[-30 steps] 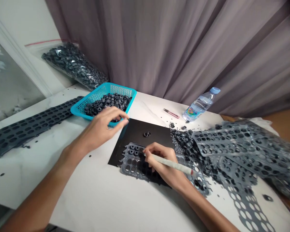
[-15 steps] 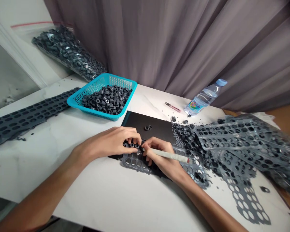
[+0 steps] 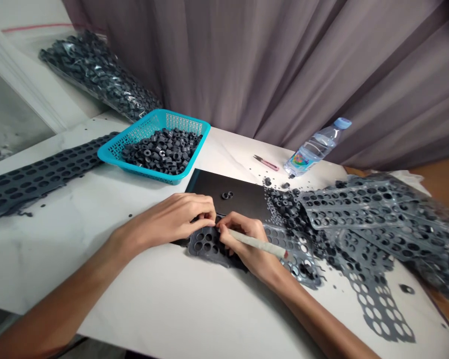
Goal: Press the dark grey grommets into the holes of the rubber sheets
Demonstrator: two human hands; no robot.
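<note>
My right hand point(image 3: 247, 239) is closed around a pen-like tool point(image 3: 260, 243) with a pale wrapped handle and a red end; its tip is hidden by my fingers. A dark perforated rubber sheet point(image 3: 206, 243) with rows of round holes lies under both hands. Over its upper edge, my left hand point(image 3: 183, 217) has its thumb and fingers pinched together, touching the tips of my right hand. Whatever sits in that pinch is hidden. Beneath the sheet is a black board point(image 3: 243, 192) bearing a couple of loose black rings point(image 3: 227, 195).
A turquoise basket point(image 3: 205, 142) holds many black rings. Behind it leans a clear bag of rings point(image 3: 93, 70). A perforated strip point(image 3: 48, 174) lies left. Pink snips point(image 3: 265, 162) and a water bottle point(image 3: 318, 147) are at the back. Punched sheets point(image 3: 355, 204) and scraps pile up right.
My left fingers have closed from a looser curl over the rings into a tight pinch beside my right fingertips. More sheet holes show below. The view has shifted slightly.
</note>
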